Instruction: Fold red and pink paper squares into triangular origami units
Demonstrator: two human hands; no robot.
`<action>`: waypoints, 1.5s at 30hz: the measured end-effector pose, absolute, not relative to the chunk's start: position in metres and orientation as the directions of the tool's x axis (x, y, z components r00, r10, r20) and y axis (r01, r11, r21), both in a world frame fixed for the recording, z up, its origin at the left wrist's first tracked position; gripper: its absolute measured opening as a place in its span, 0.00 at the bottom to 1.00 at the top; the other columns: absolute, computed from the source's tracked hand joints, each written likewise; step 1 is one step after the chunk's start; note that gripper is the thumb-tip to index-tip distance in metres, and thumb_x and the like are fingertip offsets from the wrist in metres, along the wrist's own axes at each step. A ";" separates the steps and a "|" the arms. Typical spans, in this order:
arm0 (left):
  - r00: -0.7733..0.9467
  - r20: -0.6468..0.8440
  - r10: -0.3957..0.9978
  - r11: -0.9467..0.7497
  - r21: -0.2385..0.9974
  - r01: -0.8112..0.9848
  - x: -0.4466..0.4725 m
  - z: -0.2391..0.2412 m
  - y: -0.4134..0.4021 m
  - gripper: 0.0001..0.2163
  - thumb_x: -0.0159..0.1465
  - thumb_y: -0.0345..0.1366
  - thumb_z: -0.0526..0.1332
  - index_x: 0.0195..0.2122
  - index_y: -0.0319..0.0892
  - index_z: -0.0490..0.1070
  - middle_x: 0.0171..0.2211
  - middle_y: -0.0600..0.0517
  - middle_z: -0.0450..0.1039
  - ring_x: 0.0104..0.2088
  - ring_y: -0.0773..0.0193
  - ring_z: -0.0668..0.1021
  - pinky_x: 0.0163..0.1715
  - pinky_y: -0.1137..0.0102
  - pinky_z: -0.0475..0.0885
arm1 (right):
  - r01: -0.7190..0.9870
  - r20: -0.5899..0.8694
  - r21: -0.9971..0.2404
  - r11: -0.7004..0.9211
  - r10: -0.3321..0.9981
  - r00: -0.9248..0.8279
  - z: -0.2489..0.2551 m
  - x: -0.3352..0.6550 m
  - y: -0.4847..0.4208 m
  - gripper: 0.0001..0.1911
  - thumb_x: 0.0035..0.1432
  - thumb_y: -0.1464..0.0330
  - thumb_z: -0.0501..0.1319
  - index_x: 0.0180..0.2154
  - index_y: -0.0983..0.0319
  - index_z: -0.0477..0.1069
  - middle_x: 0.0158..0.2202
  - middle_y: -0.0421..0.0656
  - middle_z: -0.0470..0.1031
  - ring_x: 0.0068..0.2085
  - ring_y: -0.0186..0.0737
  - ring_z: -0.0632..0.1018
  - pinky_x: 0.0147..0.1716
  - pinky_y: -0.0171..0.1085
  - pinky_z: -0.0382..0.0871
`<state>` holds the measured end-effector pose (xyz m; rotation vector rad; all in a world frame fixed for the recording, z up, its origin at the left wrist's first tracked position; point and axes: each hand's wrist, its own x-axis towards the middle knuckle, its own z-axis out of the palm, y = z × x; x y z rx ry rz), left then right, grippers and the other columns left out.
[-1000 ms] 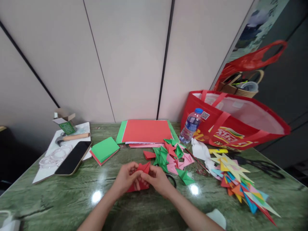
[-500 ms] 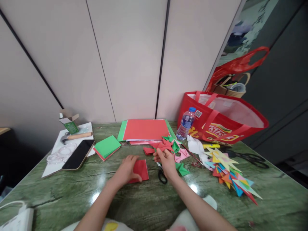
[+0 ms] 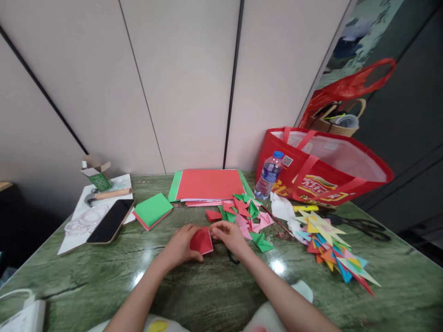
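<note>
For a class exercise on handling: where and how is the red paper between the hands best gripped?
Probably pinch the red paper by its right edge, coming from the right: the left hand covers its left side, while that straight edge faces the right hand.

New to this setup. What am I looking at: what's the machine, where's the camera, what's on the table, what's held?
No machine: these are a person's bare hands. One camera, worn on the head, looks forward and down.

The left hand is on the red paper; the right hand is at its right edge. How firmly either grips is unclear.

On the table, from left: hammer, phone, green paper, large sheets, folded pieces, bottle, bag.
</note>
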<state>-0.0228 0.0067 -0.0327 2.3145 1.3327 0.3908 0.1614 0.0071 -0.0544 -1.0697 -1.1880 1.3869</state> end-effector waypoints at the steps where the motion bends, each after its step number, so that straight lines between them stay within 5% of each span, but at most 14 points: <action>1: 0.496 0.036 0.867 -0.442 0.513 0.736 -0.024 -0.034 0.007 0.35 0.37 0.39 0.70 0.49 0.43 0.63 0.49 0.44 0.65 0.49 0.51 0.67 0.48 0.61 0.60 | -0.040 0.012 -0.999 0.006 0.987 -0.161 -0.057 0.161 0.007 0.10 0.45 0.65 0.62 0.29 0.64 0.72 0.30 0.44 0.76 0.32 0.41 0.76 0.35 0.41 0.70; 5: 0.513 0.062 0.856 -0.460 0.543 0.702 -0.027 -0.037 0.009 0.35 0.37 0.38 0.70 0.49 0.43 0.63 0.48 0.45 0.66 0.48 0.52 0.68 0.47 0.62 0.61 | 0.176 0.068 -0.979 0.107 0.974 -0.215 -0.063 0.160 0.004 0.09 0.45 0.74 0.58 0.33 0.63 0.71 0.34 0.44 0.76 0.36 0.41 0.76 0.36 0.40 0.69; 12: 0.507 0.022 0.862 -0.429 0.565 0.705 -0.027 -0.033 0.010 0.34 0.37 0.41 0.70 0.48 0.41 0.64 0.47 0.44 0.67 0.47 0.51 0.68 0.46 0.62 0.61 | 0.239 0.072 -0.962 0.134 0.965 -0.252 -0.061 0.159 0.002 0.13 0.46 0.78 0.54 0.34 0.62 0.70 0.34 0.43 0.75 0.35 0.40 0.76 0.35 0.39 0.69; 21: 0.468 -0.020 0.883 -0.343 0.652 0.676 -0.026 -0.022 0.006 0.16 0.45 0.38 0.65 0.36 0.42 0.71 0.40 0.47 0.73 0.40 0.55 0.73 0.42 0.65 0.64 | 0.423 0.204 -0.843 0.333 0.925 -0.321 -0.060 0.162 -0.002 0.18 0.40 0.81 0.56 0.34 0.60 0.72 0.25 0.38 0.70 0.26 0.33 0.69 0.26 0.31 0.62; 28: 0.505 0.027 0.863 -0.369 0.715 0.593 -0.023 -0.010 0.003 0.12 0.53 0.42 0.59 0.36 0.43 0.74 0.38 0.47 0.75 0.40 0.56 0.74 0.42 0.66 0.64 | 0.249 0.122 -0.940 0.235 0.908 -0.400 -0.054 0.157 -0.005 0.10 0.45 0.74 0.59 0.33 0.62 0.73 0.22 0.37 0.70 0.22 0.31 0.68 0.22 0.29 0.61; 33: 0.478 0.109 0.872 -0.402 0.715 0.571 -0.019 -0.009 0.005 0.11 0.53 0.42 0.60 0.36 0.46 0.75 0.42 0.48 0.74 0.50 0.53 0.68 0.49 0.61 0.60 | 0.063 0.019 -0.997 0.044 0.932 -0.361 -0.051 0.155 -0.005 0.11 0.48 0.64 0.59 0.35 0.62 0.73 0.20 0.37 0.71 0.18 0.31 0.70 0.18 0.31 0.65; 36: 0.284 0.303 0.910 -0.413 0.716 0.563 -0.020 -0.009 0.007 0.12 0.53 0.40 0.61 0.39 0.46 0.73 0.53 0.48 0.63 0.55 0.54 0.62 0.53 0.60 0.56 | -0.042 0.015 -0.999 0.003 0.958 -0.287 -0.049 0.156 -0.004 0.13 0.46 0.62 0.60 0.34 0.62 0.74 0.22 0.39 0.73 0.22 0.34 0.73 0.22 0.34 0.69; 39: -0.085 0.416 0.905 -0.338 0.826 0.451 -0.023 -0.006 0.011 0.14 0.56 0.40 0.58 0.43 0.45 0.68 0.55 0.47 0.60 0.55 0.56 0.62 0.53 0.62 0.58 | -0.154 0.031 -0.988 -0.003 0.975 -0.220 -0.045 0.157 -0.002 0.14 0.43 0.64 0.63 0.36 0.61 0.73 0.24 0.39 0.73 0.25 0.36 0.75 0.27 0.36 0.70; 42: -0.284 0.178 0.942 -0.164 0.984 0.074 -0.023 -0.002 0.014 0.19 0.55 0.42 0.59 0.47 0.42 0.63 0.50 0.44 0.66 0.50 0.57 0.69 0.46 0.64 0.66 | -0.222 0.055 -0.975 0.015 0.983 -0.176 -0.041 0.159 -0.002 0.15 0.40 0.67 0.66 0.35 0.61 0.73 0.26 0.38 0.74 0.27 0.35 0.74 0.29 0.36 0.70; 45: -0.045 -0.152 0.987 0.134 0.953 -0.273 -0.020 0.002 0.011 0.22 0.54 0.43 0.60 0.48 0.39 0.62 0.42 0.43 0.72 0.40 0.58 0.76 0.36 0.67 0.71 | -0.199 0.079 -0.979 0.045 0.983 -0.168 -0.039 0.160 -0.003 0.15 0.39 0.68 0.67 0.34 0.61 0.73 0.29 0.40 0.74 0.30 0.36 0.73 0.31 0.35 0.69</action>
